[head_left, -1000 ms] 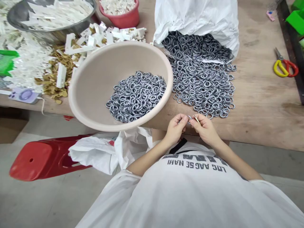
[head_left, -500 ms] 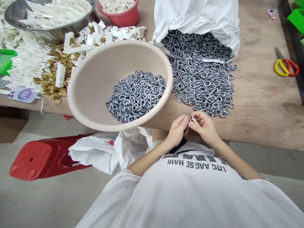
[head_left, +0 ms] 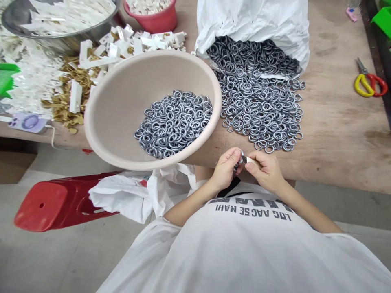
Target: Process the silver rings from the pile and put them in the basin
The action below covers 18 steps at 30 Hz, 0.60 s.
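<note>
Pinched in my left hand (head_left: 226,167) are a few grey rings (head_left: 240,158), partly hidden by the fingers. My right hand (head_left: 266,169) is closed round the pale handle of a small knife (head_left: 251,161), whose short dark blade points left and meets the rings. Both hands are at the table's front edge. Just beyond them spreads a pile of loose grey rings (head_left: 262,110), spilling from a white sack (head_left: 252,20). Left of that pile, a large beige basin (head_left: 113,101) holds many more grey rings (head_left: 177,122).
Scissors (head_left: 368,83) with red and yellow handles lie at the right. White plastic pieces (head_left: 114,51), brown scraps (head_left: 65,110), a metal bowl (head_left: 70,38), a red tub (head_left: 155,20) and a phone (head_left: 27,122) crowd the left. A red stool (head_left: 42,205) lies below the table edge.
My right hand has shifted slightly right and the knife has turned from pointing up-left to pointing left, its blade now against the rings. More of the rings in my left hand show.
</note>
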### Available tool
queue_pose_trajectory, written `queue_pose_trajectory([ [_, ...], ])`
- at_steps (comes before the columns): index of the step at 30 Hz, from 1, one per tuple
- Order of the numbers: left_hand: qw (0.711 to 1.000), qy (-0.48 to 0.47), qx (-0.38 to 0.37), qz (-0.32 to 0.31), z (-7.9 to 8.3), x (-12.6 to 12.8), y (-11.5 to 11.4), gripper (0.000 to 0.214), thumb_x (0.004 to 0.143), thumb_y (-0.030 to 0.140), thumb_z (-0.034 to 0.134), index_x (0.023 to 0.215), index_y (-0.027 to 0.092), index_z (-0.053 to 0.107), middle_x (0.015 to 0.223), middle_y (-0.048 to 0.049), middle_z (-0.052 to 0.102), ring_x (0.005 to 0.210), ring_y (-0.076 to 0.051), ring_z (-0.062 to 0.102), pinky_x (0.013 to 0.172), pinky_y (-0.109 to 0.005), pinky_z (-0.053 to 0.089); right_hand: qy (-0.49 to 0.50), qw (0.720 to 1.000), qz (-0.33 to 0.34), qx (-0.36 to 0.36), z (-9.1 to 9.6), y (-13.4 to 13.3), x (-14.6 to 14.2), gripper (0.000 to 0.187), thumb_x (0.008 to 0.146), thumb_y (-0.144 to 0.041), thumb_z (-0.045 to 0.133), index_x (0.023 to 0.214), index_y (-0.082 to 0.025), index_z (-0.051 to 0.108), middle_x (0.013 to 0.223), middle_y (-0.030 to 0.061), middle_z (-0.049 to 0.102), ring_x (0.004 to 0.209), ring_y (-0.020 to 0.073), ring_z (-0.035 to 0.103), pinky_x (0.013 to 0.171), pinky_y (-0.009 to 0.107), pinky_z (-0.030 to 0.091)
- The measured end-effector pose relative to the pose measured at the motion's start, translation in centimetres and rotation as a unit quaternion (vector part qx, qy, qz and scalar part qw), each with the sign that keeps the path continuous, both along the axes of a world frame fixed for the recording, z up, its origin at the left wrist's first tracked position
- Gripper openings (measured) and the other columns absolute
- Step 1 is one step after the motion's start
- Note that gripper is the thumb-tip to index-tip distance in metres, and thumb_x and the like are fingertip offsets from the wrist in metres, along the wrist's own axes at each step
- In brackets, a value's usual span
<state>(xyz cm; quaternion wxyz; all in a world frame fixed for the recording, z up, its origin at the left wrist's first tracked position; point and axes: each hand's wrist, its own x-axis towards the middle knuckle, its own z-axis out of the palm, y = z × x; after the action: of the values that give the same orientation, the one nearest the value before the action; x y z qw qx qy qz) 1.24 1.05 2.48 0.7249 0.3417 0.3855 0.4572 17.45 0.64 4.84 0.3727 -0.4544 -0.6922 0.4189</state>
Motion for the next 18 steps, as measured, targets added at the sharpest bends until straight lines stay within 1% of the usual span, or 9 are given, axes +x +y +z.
queue_pose_trajectory([
  [2, 1.0, -0.004, -0.002, 0.0, 0.06, -0.08, 0.0, 0.042, 0.089, 0.058, 0.062, 0.079, 0.019, 0.052, 0.06, 0.0052, 0.045, 0.045, -0.006, 0.039, 0.042, -0.021, 0.026, -0.032, 0.999, 0.007, 0.026, 0.29, -0.14, 0.02, 0.029, 0.097, -0.046, 0.06, 0.085, -0.021, 0.066, 0.072, -0.0002, 0.064, 0.064, 0.0136, 0.053, 0.063, 0.028, 0.038],
  [5, 1.0, -0.007, -0.002, 0.002, 0.11, -0.13, -0.03, 0.042, 0.089, 0.058, 0.062, 0.079, 0.018, 0.052, 0.061, 0.005, 0.045, 0.045, -0.006, 0.039, 0.042, -0.021, 0.025, -0.054, 0.998, 0.008, 0.042, 0.33, -0.18, 0.0, 0.028, 0.097, -0.045, 0.06, 0.086, -0.021, 0.068, 0.072, 0.0, 0.065, 0.064, 0.0137, 0.053, 0.063, 0.028, 0.038],
  [9, 1.0, 0.006, -0.002, 0.001, 0.26, -0.2, -0.09, 0.045, 0.086, 0.061, 0.064, 0.078, 0.019, 0.052, 0.062, 0.0047, 0.045, 0.045, -0.006, 0.039, 0.042, -0.021, 0.026, -0.062, 0.997, 0.003, 0.052, 0.25, -0.27, 0.03, 0.026, 0.097, -0.045, 0.06, 0.086, -0.022, 0.069, 0.073, 0.0006, 0.065, 0.065, 0.0145, 0.053, 0.063, 0.028, 0.038],
  [13, 1.0, 0.0, 0.012, 0.001, 0.46, -0.24, -0.18, 0.043, 0.088, 0.059, 0.063, 0.078, 0.018, 0.052, 0.063, 0.0044, 0.046, 0.045, -0.006, 0.04, 0.042, -0.021, 0.026, -0.055, 0.996, -0.004, 0.07, 0.46, -0.42, 0.08, 0.024, 0.096, -0.042, 0.061, 0.086, -0.023, 0.07, 0.073, 0.0005, 0.065, 0.064, 0.0146, 0.053, 0.063, 0.028, 0.038],
  [18, 1.0, 0.0, 0.002, -0.002, 0.46, -0.2, -0.27, 0.045, 0.086, 0.061, 0.064, 0.078, 0.019, 0.051, 0.062, 0.0047, 0.045, 0.045, -0.006, 0.04, 0.041, -0.021, 0.026, -0.063, 0.996, 0.001, 0.06, 0.82, -0.58, 0.1, 0.026, 0.097, -0.042, 0.061, 0.084, -0.023, 0.071, 0.072, 0.0007, 0.065, 0.065, 0.015, 0.054, 0.063, 0.029, 0.039],
])
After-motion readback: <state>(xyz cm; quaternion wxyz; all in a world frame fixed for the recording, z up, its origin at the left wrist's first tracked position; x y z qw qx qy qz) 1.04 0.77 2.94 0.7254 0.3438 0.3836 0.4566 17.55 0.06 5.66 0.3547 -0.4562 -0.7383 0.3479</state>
